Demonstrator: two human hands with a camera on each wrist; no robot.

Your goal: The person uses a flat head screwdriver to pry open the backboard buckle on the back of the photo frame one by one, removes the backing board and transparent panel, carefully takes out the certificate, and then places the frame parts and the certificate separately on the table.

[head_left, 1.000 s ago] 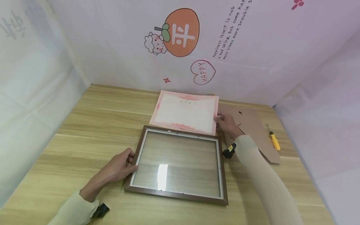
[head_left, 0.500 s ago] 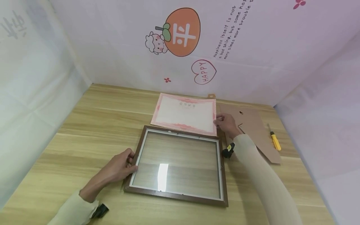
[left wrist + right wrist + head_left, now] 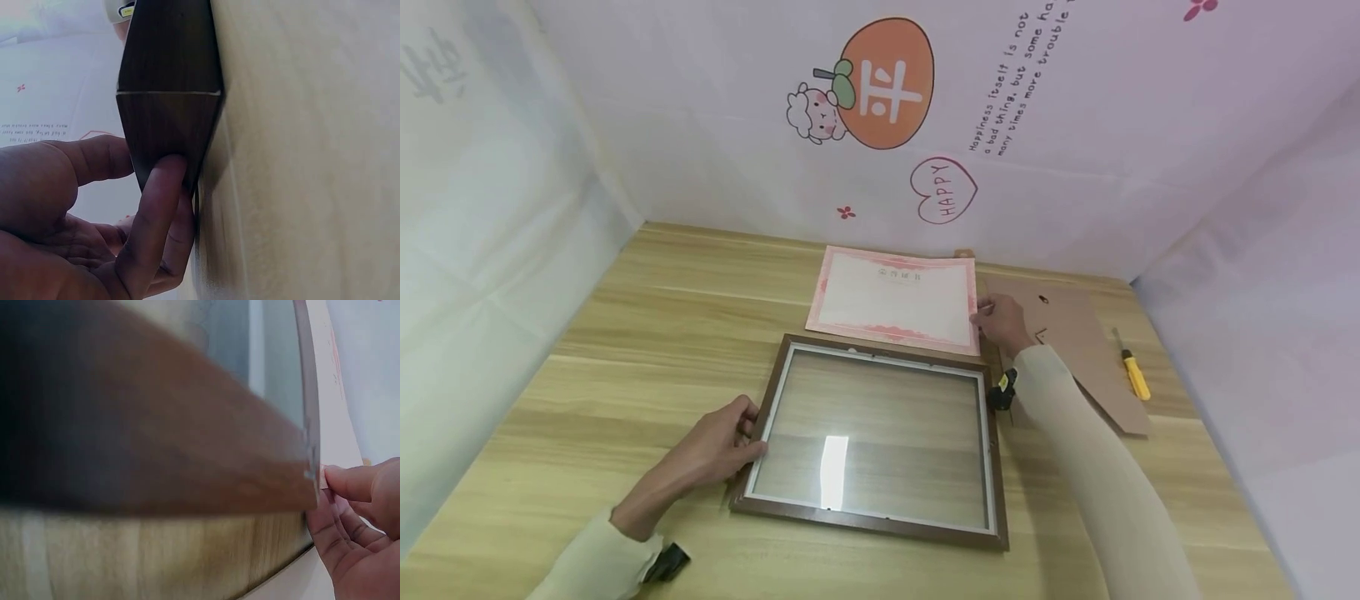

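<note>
A brown picture frame (image 3: 887,523) with a white inner lip and a glass pane lies on the table. My left hand (image 3: 721,442) grips its left side, thumb on the top edge and fingers against the outer side, as the left wrist view also shows. Behind the frame is a pink-bordered certificate (image 3: 895,302) with a mostly blank white middle. My right hand (image 3: 1003,321) pinches the certificate's right edge between thumb and fingers. In the right wrist view, the frame's brown side fills much of the picture, and the right thumb (image 3: 350,482) presses on the paper's edge.
To the right lies a brown backing board (image 3: 1067,333) with small dark fittings on it, partly behind my right arm. A screwdriver (image 3: 1135,375) with a yellow handle rests at the board's right. Cloth-like white walls (image 3: 730,150) enclose the wooden table (image 3: 595,392) at the back and sides.
The certificate has come down flatter behind the frame, and its printed heading now shows more clearly. My right hand moved slightly with it; my left hand stays on the frame.
</note>
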